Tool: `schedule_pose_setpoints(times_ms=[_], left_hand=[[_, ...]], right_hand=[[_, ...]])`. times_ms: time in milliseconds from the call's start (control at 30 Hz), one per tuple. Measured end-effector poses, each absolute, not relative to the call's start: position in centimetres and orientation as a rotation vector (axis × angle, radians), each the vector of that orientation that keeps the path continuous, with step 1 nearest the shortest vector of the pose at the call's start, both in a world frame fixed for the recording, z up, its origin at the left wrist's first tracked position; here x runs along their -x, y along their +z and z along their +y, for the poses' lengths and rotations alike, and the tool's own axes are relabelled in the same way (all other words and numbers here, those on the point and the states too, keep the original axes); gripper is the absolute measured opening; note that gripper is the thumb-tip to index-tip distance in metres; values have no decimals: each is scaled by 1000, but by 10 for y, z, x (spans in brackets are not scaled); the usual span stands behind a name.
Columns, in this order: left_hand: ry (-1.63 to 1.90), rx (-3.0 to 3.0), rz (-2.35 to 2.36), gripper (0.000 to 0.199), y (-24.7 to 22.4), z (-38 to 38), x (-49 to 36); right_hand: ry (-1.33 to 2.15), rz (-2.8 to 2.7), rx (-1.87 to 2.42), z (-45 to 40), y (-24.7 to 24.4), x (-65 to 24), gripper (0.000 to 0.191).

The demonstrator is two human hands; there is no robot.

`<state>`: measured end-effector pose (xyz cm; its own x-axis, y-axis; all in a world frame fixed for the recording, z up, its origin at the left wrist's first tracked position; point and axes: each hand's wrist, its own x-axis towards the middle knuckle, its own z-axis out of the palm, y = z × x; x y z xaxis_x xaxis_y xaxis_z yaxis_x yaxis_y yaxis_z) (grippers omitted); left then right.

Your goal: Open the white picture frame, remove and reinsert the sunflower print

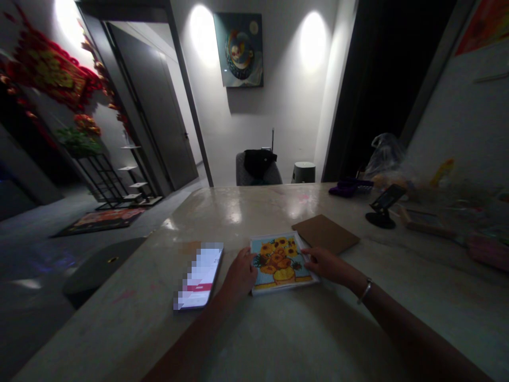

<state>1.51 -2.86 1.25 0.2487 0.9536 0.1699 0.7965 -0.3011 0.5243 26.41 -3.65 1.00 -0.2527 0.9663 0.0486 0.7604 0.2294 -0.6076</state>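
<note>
**Near field.** The left hand (239,276) and right hand (326,266) lie well apart on a pale polished tabletop (254,212), with a small sunflower picture panel (280,262) between them. The left hand touches the panel's left edge, and the right fingers (314,257) rest on its right edge. Whether either hand is clamped on the panel cannot be told. The panel lies flat, slightly angled, and shows yellow sunflowers in a vase on a blue ground. A metal bangle (365,291) encircles the right wrist. Just left of the left hand lies a smartphone (198,276), its screen pixelated.

**Middle field.** A brown cardboard sheet (325,233) lies flat just beyond the panel, touching its far right corner. To the right stand a black phone stand (380,209) and a wooden-edged frame (425,221). Farther along lie a purple cloth (344,187) and a clear plastic bag (385,156).

**Far field.** Beyond the table's far edge are a grey chair (258,172) draped with a black garment and a white cylindrical object (304,172). A framed painting (238,50) hangs on the far wall. A grey door (151,106) stands to the left.
</note>
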Motion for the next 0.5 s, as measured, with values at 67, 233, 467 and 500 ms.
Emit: schedule_pose_setpoints(times_ms=[67, 233, 467, 500], left_hand=[[652, -2212, 1610, 43, 11, -27, -13], [599, -2222, 1636, 42, 15, -28, -10], [589, -2229, 1660, 32, 19, -30, -12], [586, -2213, 1665, 31, 19, -30, -11]], right_hand=[[702, -2092, 1596, -38, 10, -265, 39], [796, -2128, 1610, -41, 13, -267, 42], [647, -2193, 1659, -43, 20, -266, 38], [593, -2198, 1638, -43, 20, -265, 36]])
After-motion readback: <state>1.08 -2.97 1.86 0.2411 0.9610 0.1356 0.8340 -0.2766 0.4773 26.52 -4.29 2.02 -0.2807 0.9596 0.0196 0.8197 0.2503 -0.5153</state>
